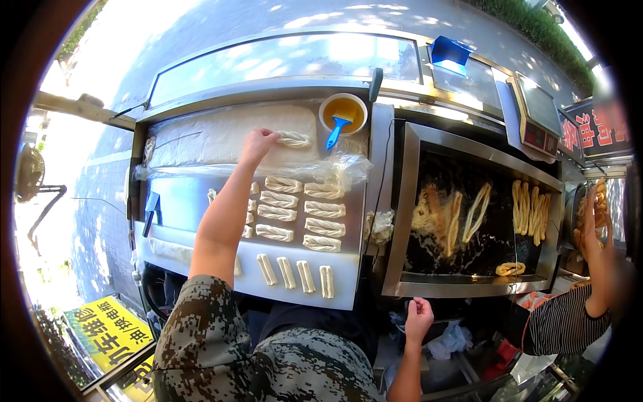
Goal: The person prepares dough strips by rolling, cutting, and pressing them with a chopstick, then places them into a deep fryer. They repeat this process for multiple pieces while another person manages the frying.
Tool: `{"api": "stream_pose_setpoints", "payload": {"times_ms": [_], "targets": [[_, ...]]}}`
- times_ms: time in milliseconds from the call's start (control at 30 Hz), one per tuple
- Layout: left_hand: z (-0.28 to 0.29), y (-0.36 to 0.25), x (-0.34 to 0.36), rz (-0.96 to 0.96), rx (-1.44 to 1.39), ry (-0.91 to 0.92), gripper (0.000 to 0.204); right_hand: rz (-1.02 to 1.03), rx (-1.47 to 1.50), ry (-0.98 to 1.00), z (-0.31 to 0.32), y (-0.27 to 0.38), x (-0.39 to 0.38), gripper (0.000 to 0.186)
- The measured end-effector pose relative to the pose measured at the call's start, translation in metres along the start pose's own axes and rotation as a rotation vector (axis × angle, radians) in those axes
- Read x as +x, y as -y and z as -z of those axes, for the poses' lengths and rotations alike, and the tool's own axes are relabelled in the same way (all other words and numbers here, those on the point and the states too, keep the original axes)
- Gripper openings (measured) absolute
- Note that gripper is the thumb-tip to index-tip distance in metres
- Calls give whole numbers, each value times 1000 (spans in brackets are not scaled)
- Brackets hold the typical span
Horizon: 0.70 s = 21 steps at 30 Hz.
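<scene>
Dough twist (295,139) sits at the fingertips of the left hand (261,143), which pinches it by its left end; it is over the dough slab (201,142) at the back of the table (345,285), though whether it touches the slab I cannot tell. The right hand (419,319) is well apart from it, in front of the fryer (462,288), with its fingers curled closed; I cannot tell whether anything is inside. Just right of the slab stands a bowl (345,100) of yellow liquid, a blue brush (340,126) leaning in it. Clear film (348,167) lies bunched along the slab's near edge. Nearer the person, more twists (323,209) lie in columns, some hidden behind the left forearm, and four narrow strips (286,272) rest side by side near the front edge. A blue scraper (152,208) is at the left. In the fryer's dark oil, long sticks (536,213) are grouped at the right, others in the middle. Beyond, at far right, is a co-worker's striped sleeve (559,328).
</scene>
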<state>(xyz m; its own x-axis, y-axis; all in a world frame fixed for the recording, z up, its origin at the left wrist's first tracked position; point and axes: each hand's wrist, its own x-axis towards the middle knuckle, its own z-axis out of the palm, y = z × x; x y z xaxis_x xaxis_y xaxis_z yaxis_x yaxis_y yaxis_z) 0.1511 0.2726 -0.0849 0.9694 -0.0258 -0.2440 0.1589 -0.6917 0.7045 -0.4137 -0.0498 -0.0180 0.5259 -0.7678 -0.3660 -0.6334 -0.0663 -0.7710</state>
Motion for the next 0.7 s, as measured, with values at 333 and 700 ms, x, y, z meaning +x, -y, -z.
{"api": "stream_pose_setpoints", "payload": {"times_ms": [333, 700], "targets": [[16, -109, -84, -522, -63, 317, 21, 196, 99, 95, -132, 109, 17, 22], [26, -107, -263, 50, -904, 1000, 28, -249, 1118, 839, -129, 143, -15, 30]]}}
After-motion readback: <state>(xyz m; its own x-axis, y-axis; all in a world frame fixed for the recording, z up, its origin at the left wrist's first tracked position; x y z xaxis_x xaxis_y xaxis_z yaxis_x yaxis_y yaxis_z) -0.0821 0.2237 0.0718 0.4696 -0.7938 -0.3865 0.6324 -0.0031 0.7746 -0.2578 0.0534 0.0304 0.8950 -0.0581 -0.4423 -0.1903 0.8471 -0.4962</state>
